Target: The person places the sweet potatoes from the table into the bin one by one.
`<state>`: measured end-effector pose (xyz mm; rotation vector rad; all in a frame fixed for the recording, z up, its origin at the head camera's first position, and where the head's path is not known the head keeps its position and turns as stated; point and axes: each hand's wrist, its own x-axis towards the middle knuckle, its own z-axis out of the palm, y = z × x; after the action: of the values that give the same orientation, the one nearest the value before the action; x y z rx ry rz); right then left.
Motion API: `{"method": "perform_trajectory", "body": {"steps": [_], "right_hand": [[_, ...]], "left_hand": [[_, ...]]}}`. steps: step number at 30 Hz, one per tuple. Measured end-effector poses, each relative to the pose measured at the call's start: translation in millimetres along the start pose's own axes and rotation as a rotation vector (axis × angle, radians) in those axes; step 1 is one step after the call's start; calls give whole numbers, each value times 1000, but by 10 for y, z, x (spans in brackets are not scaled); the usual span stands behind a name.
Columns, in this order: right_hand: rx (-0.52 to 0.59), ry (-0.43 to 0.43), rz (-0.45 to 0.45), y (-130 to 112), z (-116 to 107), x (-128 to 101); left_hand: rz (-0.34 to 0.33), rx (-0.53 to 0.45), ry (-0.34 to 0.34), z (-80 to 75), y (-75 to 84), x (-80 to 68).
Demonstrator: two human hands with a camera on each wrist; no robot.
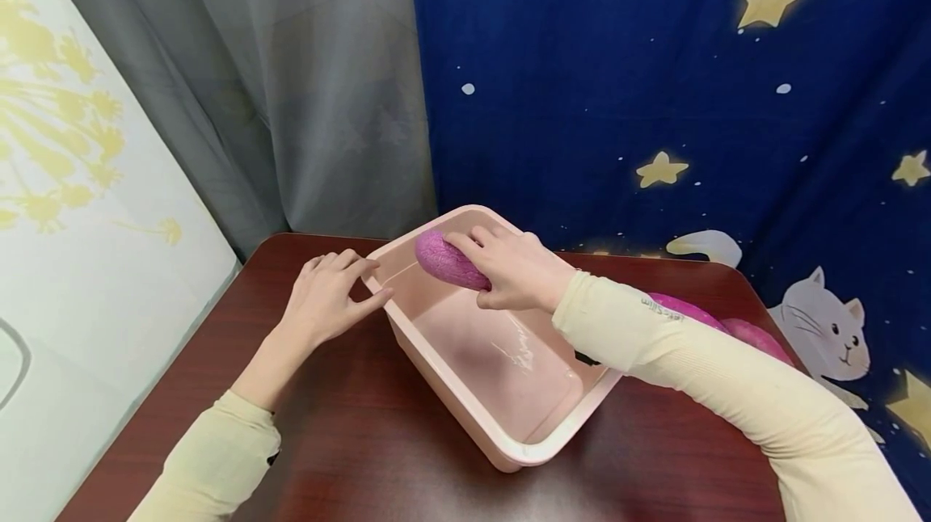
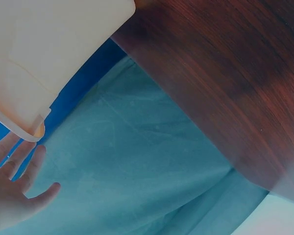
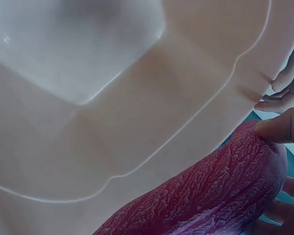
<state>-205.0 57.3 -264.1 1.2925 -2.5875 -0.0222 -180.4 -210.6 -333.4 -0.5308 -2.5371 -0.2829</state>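
Over the pink rectangular plastic basin (image 1: 465, 393): right hand (image 1: 512, 271) gripping a purple textured sweet potato (image 1: 447, 261), left hand (image 1: 327, 300) flat-fingered against the rim; loosened grip risks a bruising drop.

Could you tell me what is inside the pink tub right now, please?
The pink tub shows a bare, shiny floor. The right hand holds a purple sweet potato over its far end. The corner beneath the forearm is covered.

Bright even light, wide-angle bending, blurred wrist close-ups
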Motion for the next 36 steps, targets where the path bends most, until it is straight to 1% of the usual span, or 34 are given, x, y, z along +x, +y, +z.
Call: {"method": "perform_trajectory", "body": {"steps": [4,6,13,23,30,36], "right_hand": [[14,-14,-45,12,57,27],[26,-29,-49,12,84,37],[41,-75,7,-7,173,53],[17,-111,6,-38,334,82],[-13,-186,12,-62,444,102],[-11,-218,21,-77,515,102]], "left_hand": [[2,3,2,0,2,-1],[3,6,3,-2,1,-2],[1,6,1,-1,2,6],[0,4,-2,0,2,4],[-1,1,-8,4,2,-6],[1,1,-3,-4,3,-4]]}}
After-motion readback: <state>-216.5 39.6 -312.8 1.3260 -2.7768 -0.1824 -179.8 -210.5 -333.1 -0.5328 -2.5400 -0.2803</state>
